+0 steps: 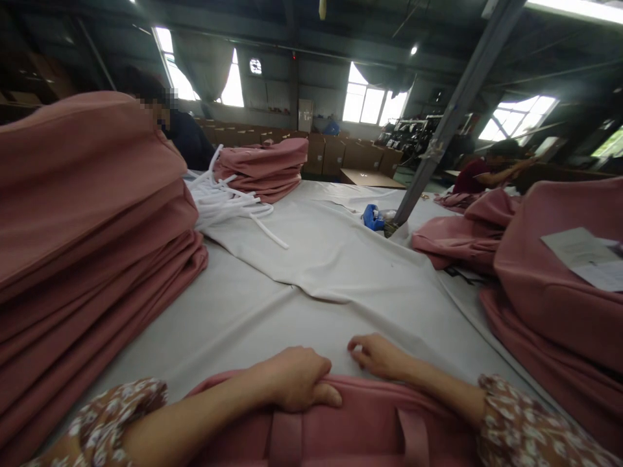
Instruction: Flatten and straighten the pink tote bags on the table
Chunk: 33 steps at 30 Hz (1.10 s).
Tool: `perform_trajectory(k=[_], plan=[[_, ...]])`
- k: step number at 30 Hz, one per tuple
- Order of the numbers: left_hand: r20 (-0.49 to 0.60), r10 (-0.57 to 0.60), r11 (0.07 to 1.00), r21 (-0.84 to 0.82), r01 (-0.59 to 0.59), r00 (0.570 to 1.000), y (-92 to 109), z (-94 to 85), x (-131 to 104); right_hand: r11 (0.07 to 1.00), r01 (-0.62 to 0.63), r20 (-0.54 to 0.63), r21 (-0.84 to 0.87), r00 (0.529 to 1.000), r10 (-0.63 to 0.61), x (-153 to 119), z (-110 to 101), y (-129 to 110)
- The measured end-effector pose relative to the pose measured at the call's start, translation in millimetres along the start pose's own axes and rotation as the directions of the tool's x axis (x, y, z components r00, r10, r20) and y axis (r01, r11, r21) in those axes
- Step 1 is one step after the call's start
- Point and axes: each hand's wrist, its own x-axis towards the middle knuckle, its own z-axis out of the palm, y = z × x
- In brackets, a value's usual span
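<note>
I see the bench (253,311) spread with pale grey cloth, running from my view out to the far windows. On my left rises a tall stack of folded pink fabric (82,259), and on my right a second heap of pink fabric (549,305) with a sheet of paper (584,256) lying on top. Farther back sits a smaller pink pile (265,168), with a tangle of white cords (228,204) just beside it. A slanted metal post (448,117) meets the bench near a small blue object (373,217).

At the near edge lies the pink garment (350,428), with two strap-like bands showing across it. My left hand (296,386) rests on its upper edge, fingers curled over and gripping the fabric, thumb flat along the fold. My right hand (377,355) lies at the same edge, just beside the left, fingers loosely bent with the tips touching the cloth; I cannot tell whether it pinches anything.

Two other people work at the far sides of the bench.
</note>
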Motion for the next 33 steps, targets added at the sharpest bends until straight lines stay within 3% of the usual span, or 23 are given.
perform_trajectory(k=[3,7,10,14,17,21,26,33], plan=[[-0.001,-0.035,0.999,-0.011,0.035,0.999,-25.5,17.8,26.7,1.0,-0.027,-0.041,0.015,0.999,0.027,-10.2,-15.0,1.3],[-0.051,-0.106,0.994,0.019,0.108,0.993,-38.9,41.1,46.4,0.975,0.023,0.012,-0.222,1.0,-0.021,-37.4,8.8,11.7],[-0.16,-0.176,0.98,0.068,0.188,0.971,-38.5,56.9,42.0,0.93,-0.02,-0.029,-0.366,1.0,0.01,-34.8,33.2,27.6],[-0.305,-0.23,0.949,0.137,0.282,0.924,-42.3,70.1,24.9,0.933,0.016,-0.038,-0.36,0.999,-0.032,-18.6,44.6,48.7],[-0.365,-0.208,0.949,0.149,0.278,0.907,-51.9,73.0,21.0,0.948,-0.021,-0.057,-0.317,0.998,0.003,-13.4,47.9,58.1],[-0.351,-0.183,0.977,0.042,0.211,0.918,-68.4,73.6,30.8,0.982,-0.128,-0.168,-0.138,0.98,0.104,-12.0,54.7,63.7],[-0.337,-0.287,0.957,-0.063,0.283,0.897,-83.5,74.1,44.0,0.988,-0.126,-0.195,-0.084,0.975,0.108,-7.5,55.4,67.0],[-0.452,-0.257,0.963,-0.047,0.265,0.854,-78.1,67.3,54.6,0.989,-0.112,-0.24,-0.1,0.967,0.085,-3.5,60.1,68.7]])
